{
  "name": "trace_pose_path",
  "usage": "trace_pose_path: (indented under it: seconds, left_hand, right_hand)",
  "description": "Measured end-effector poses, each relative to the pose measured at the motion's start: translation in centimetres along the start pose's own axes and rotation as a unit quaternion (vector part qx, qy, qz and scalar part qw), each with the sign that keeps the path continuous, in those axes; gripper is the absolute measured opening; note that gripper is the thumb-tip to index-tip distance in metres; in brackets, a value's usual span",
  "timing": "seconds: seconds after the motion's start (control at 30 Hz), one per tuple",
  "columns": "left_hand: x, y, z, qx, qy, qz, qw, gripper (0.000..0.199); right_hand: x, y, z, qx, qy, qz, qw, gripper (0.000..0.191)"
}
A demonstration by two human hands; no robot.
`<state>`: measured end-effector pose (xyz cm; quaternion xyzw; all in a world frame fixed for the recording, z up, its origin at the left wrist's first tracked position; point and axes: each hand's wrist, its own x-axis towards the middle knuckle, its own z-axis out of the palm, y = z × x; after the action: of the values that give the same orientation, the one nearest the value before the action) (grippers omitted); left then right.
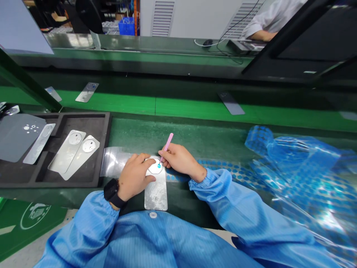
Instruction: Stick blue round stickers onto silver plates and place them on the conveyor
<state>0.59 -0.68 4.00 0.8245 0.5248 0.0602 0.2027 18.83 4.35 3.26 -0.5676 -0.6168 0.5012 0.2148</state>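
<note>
A silvery phone back panel (156, 195) lies on the green bench in front of me, a white octagonal camera area near its top. My left hand (135, 175), a black watch at its wrist, rests over the panel's upper left side. Its thumb and forefinger are spread apart on the surface. In my right hand (178, 159), pinched between the fingers, are pink tweezers (168, 142) tilted tip-down. At their tip, a small blue dot (159, 166) shows on the camera area. Whether the tip grips the dot or only touches it, I cannot tell.
To the left, a dark tray (102, 149) holds several panels (67, 150). Clear film strips with blue dots (223, 169) pile up at right. More panels (87, 92) lie on the green belt (134, 104) beyond. Another person's arm (262, 35) is across the line.
</note>
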Motion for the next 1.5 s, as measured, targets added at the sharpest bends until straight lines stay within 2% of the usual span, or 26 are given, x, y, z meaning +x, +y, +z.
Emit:
trace_pose_path:
  seconds: [0.27, 0.53, 0.7, 0.8, 0.97, 1.5]
  left_hand:
    - [-0.2, 0.4, -0.1, 0.031, -0.011, 0.014, 0.999, 0.04]
    - [-0.2, 0.9, -0.1, 0.086, -0.03, 0.024, 0.996, 0.036]
    - [-0.3, 1.5, -0.3, 0.11, -0.049, 0.008, 0.993, 0.036]
    - [-0.3, 1.7, -0.4, 0.115, -0.057, 0.003, 0.992, 0.036]
    - [-0.3, 2.0, -0.5, 0.107, -0.062, 0.001, 0.992, 0.036]
    - [-0.1, 1.9, -0.3, 0.105, -0.053, 0.002, 0.993, 0.035]
  right_hand:
    - [-0.2, 0.7, 0.3, 0.013, 0.012, -0.027, 0.999, 0.018]
    - [-0.2, 1.4, 0.5, -0.018, 0.033, -0.066, 0.997, 0.016]
    - [-0.7, 1.4, 0.2, 0.041, 0.035, -0.045, 0.998, 0.011]
    - [-1.2, 1.7, 0.0, 0.062, 0.032, -0.063, 0.996, 0.011]
    - [-1.7, 2.2, 0.1, -0.01, 0.038, -0.123, 0.992, 0.013]
    - [-2.3, 2.5, 0.5, -0.191, 0.071, -0.216, 0.955, 0.022]
